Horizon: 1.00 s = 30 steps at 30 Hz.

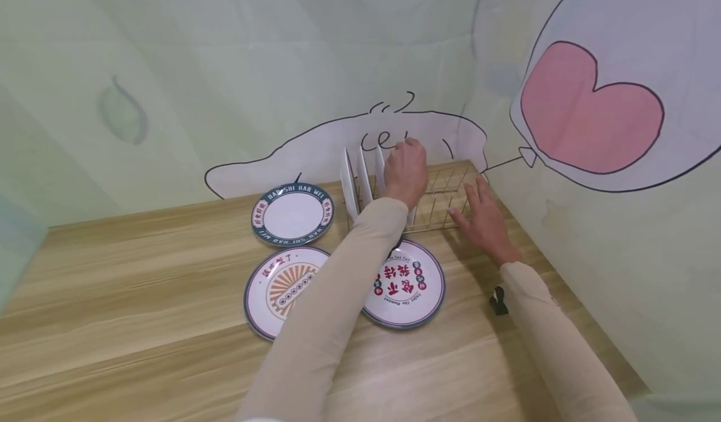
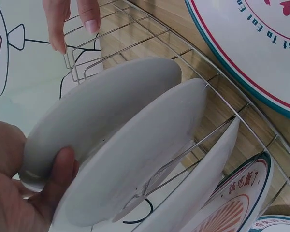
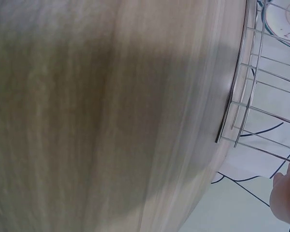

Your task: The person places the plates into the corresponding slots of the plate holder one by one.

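Pale plates stand on edge in a wire dish rack (image 1: 434, 221) against the back wall. At the rack's plates, my left hand (image 1: 407, 171) grips the upper rim of the rightmost plate (image 2: 111, 106); its thumb lies between that plate and the neighbouring plate (image 2: 145, 150). Another upright plate (image 2: 203, 179) leans farther along. My right hand (image 1: 487, 225) is at the rack's right end, fingers extended and spread. In the left wrist view, right-hand fingers (image 2: 89, 14) reach the rack's end wires. Only part of that hand shows in the right wrist view.
Three decorated plates lie on the wooden table: a green-rimmed one (image 1: 291, 214), one with an orange pattern (image 1: 276, 290) partly behind my left sleeve, and one with red characters (image 1: 402, 290) before the rack. A small black object (image 1: 498, 301) sits beside my right forearm.
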Each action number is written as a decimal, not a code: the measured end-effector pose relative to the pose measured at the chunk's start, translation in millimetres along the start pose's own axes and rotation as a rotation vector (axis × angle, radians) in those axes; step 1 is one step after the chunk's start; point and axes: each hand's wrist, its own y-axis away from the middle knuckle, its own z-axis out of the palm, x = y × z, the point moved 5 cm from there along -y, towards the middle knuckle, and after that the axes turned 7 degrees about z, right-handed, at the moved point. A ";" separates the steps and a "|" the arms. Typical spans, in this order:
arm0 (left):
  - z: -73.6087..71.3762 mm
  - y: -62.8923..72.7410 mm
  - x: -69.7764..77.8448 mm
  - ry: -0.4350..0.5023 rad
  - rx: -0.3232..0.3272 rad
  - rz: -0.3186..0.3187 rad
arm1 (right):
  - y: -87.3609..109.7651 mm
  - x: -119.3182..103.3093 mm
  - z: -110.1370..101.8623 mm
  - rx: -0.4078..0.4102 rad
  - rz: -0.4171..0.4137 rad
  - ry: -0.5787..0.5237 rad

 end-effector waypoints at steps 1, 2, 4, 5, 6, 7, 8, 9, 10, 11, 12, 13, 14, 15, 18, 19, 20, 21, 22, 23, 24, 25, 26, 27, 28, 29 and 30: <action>1.4 -0.2 -0.6 0.002 -0.003 -0.005 | -0.1 -0.5 0.0 -0.001 -0.001 -0.002; 2.9 -0.3 -1.1 0.001 -0.007 -0.011 | 0.0 -0.9 0.2 -0.002 -0.001 -0.002; 5.2 -0.7 -1.9 0.001 -0.016 -0.022 | -0.2 -1.8 0.5 -0.004 -0.001 0.002; 5.5 -0.6 -2.0 -0.002 -0.016 -0.025 | -0.2 -2.3 0.6 -0.005 0.000 0.003; 5.9 -0.6 -2.1 -0.008 -0.021 -0.027 | -0.4 -2.8 0.7 -0.004 -0.001 0.001; 6.3 -0.8 -2.1 -0.013 -0.024 -0.031 | -0.4 -3.0 0.8 -0.004 -0.001 -0.001; 6.3 -0.7 -2.2 -0.019 -0.030 -0.035 | -0.4 -3.4 0.7 -0.003 -0.003 -0.001; 6.2 -0.7 -2.1 -0.022 -0.034 -0.039 | -0.6 -3.8 0.7 -0.002 -0.004 -0.003; 6.2 -0.7 -2.1 -0.025 -0.037 -0.042 | -0.6 -4.1 0.7 -0.001 -0.004 -0.006; 5.9 -0.5 -2.0 -0.028 -0.040 -0.045 | -0.5 -4.6 0.5 -0.001 -0.004 -0.010; 6.0 -0.7 -1.9 -0.030 -0.044 -0.048 | -0.5 -4.7 0.4 0.000 -0.003 -0.010; 5.8 -0.8 -1.6 -0.030 -0.045 -0.049 | -0.4 -4.8 0.2 0.001 -0.002 -0.009; 5.5 -0.6 -1.2 -0.032 -0.048 -0.050 | -0.3 -5.0 0.1 0.002 -0.001 -0.007; 5.4 -0.7 -0.6 -0.033 -0.049 -0.048 | -0.2 -5.0 0.1 0.003 0.001 -0.005; 4.5 -0.7 1.2 -0.041 -0.047 -0.040 | 0.1 -4.7 -0.1 0.006 0.000 -0.001; 4.2 -0.6 1.8 -0.042 -0.047 -0.039 | 0.1 -4.5 -0.1 0.008 -0.002 -0.001; 4.1 -0.7 2.2 -0.044 -0.047 -0.038 | 0.2 -4.3 0.0 0.008 -0.004 -0.002; 3.9 -0.7 2.6 -0.047 -0.046 -0.037 | 0.2 -4.1 0.2 0.009 -0.005 -0.001; 3.6 -0.6 2.8 -0.052 -0.045 -0.037 | 0.2 -3.7 0.3 0.009 -0.006 -0.004; 3.2 -0.7 3.1 -0.058 -0.043 -0.037 | 0.1 -3.1 0.5 0.007 -0.004 -0.005; 2.9 -0.8 3.2 -0.061 -0.043 -0.038 | 0.1 -2.7 0.6 0.006 -0.003 -0.005; 2.5 -0.8 3.4 -0.063 -0.043 -0.040 | 0.2 -2.0 0.6 0.006 0.000 -0.005; 2.1 -0.8 3.4 -0.067 -0.045 -0.040 | 0.4 -1.7 0.4 0.003 0.003 -0.007; 1.6 -0.8 3.5 -0.071 -0.046 -0.040 | 0.3 -1.0 0.6 0.002 0.008 -0.007; 1.0 -0.6 3.5 -0.075 -0.048 -0.040 | 0.4 -0.4 0.6 -0.001 0.013 -0.007; 0.3 -0.4 3.6 -0.078 -0.051 -0.040 | 0.4 0.2 0.5 -0.003 0.018 -0.007; -0.3 -0.3 3.6 -0.081 -0.055 -0.039 | 0.5 0.6 0.3 -0.003 0.022 -0.007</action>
